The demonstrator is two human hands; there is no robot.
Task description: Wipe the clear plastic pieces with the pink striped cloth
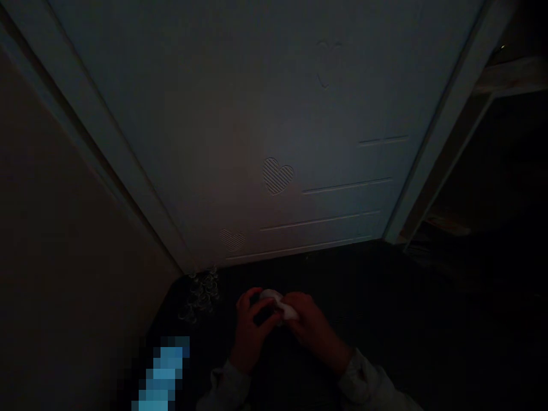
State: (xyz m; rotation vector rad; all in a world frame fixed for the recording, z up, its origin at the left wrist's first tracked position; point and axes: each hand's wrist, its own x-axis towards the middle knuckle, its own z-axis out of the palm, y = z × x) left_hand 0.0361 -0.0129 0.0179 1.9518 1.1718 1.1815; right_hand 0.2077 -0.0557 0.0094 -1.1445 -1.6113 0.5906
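The view is very dark. Near the bottom centre, a small white item (289, 310), perhaps cloth or tissue, lies between my two hands. My left hand (252, 328) curls its fingers round the left end of it. On the other end, my right hand (310, 322) has its fingers closed. Something rounded and pale shows under my left fingertips, too dim to make out. Light sleeves cover both wrists.
Ahead stands a pale door (240, 125) with grooved hearts and lines. Several small, clear round objects (201, 294) lie on the dark floor at its left corner. A pixelated bright blue patch (162, 377) is at lower left; dim shelving (514, 77) at right.
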